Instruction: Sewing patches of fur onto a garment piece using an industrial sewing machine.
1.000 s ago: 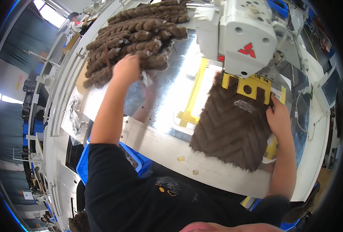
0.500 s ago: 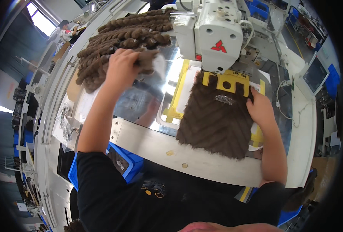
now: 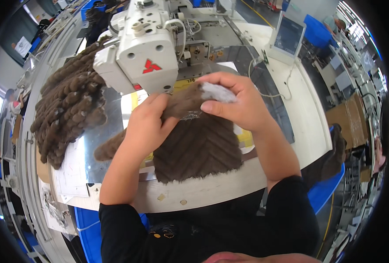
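Note:
A brown fuzzy fabric piece (image 3: pixel 198 149) with a zigzag pattern lies on the white sewing table under the white sewing machine head (image 3: pixel 144 50). My left hand (image 3: pixel 146 127) grips a brown fabric strip (image 3: pixel 111 148) that trails down to the left. My right hand (image 3: pixel 234 103) pinches the top of the brown fabric together with a small white patch (image 3: pixel 216 93). Both hands meet just below the machine head. Yellow clamp parts (image 3: pixel 245 138) show beside the fabric.
A pile of brown fabric pieces (image 3: pixel 67 114) sits at the left on a shiny metal plate (image 3: pixel 109 131). A small screen (image 3: pixel 288 37) stands at the back right. Paper sheets (image 3: pixel 71 171) lie at the table's left front. Blue bins (image 3: pixel 87 223) stand below the table edge.
My left hand left the pile with a brown strip and came to the machine. My right hand lifted from the fabric's right edge to its top. The view swung left.

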